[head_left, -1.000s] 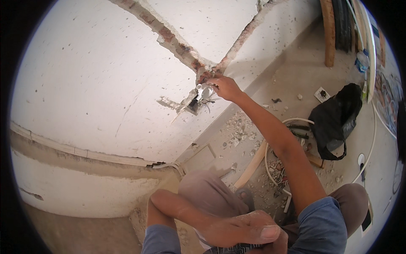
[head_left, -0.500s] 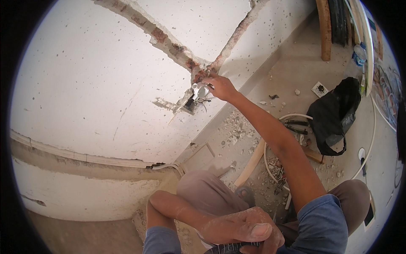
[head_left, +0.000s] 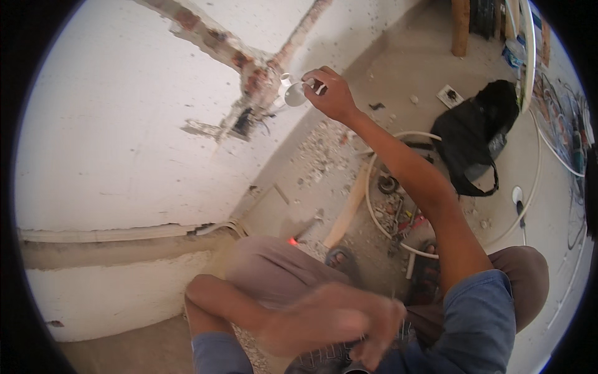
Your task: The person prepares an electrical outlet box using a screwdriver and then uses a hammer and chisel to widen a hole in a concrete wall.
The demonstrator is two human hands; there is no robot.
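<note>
My right hand (head_left: 327, 93) is closed on a white plastic junction box (head_left: 293, 93) with a round opening and short spouts, held just out from the wall. Behind it, chiselled channels (head_left: 205, 28) with exposed brick meet above a broken recess (head_left: 240, 128) with short wires. My left hand (head_left: 339, 321) is low in front of my body, blurred by motion, so its fingers are unclear.
Rubble (head_left: 324, 153), a coiled white cable (head_left: 539, 168), tools (head_left: 405, 221) and a black bag (head_left: 467, 137) lie on the floor. Wooden boards (head_left: 460, 28), a bottle (head_left: 514, 51) and wire bundles (head_left: 557, 124) are at the right. A conduit (head_left: 124, 232) runs along the low ledge.
My right hand has moved up and away from the recess with the white box. My left hand has shifted and blurred. The view has tilted, moving the wall channels leftward and upward.
</note>
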